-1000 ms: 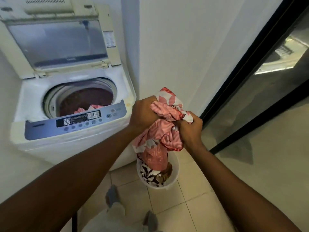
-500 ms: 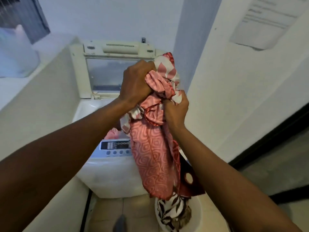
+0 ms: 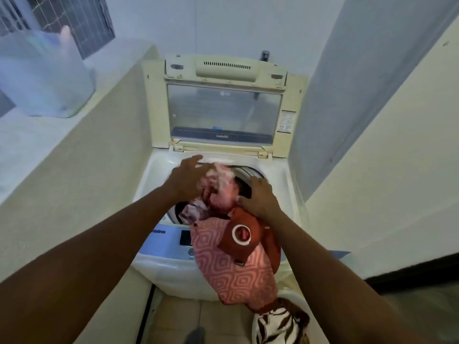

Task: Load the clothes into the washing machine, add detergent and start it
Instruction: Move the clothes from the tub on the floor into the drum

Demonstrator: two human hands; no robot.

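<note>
The white top-loading washing machine (image 3: 159, 170) stands with its lid (image 3: 223, 112) raised. A bundle of pink patterned clothes (image 3: 231, 269) lies over the drum opening and hangs down across the blue control panel (image 3: 169, 237), with a rust-red garment (image 3: 246, 234) on top. My left hand (image 3: 186, 180) hovers over the drum's left side with fingers spread, touching the blurred upper end of the bundle. My right hand (image 3: 260, 197) lies palm down on the bundle at the drum's right edge, fingers extended. The drum's inside is mostly hidden.
A white bucket (image 3: 295, 297) with a black-and-white patterned cloth (image 3: 280, 324) sits on the tiled floor, front right of the machine. A low wall on the left carries a translucent plastic container (image 3: 44, 83). A wall and a black door frame (image 3: 409, 271) close in the right.
I lifted the pink bundle out of the bucket, carried it up and over to the machine, and both hands have opened and let it drop onto the drum opening.
</note>
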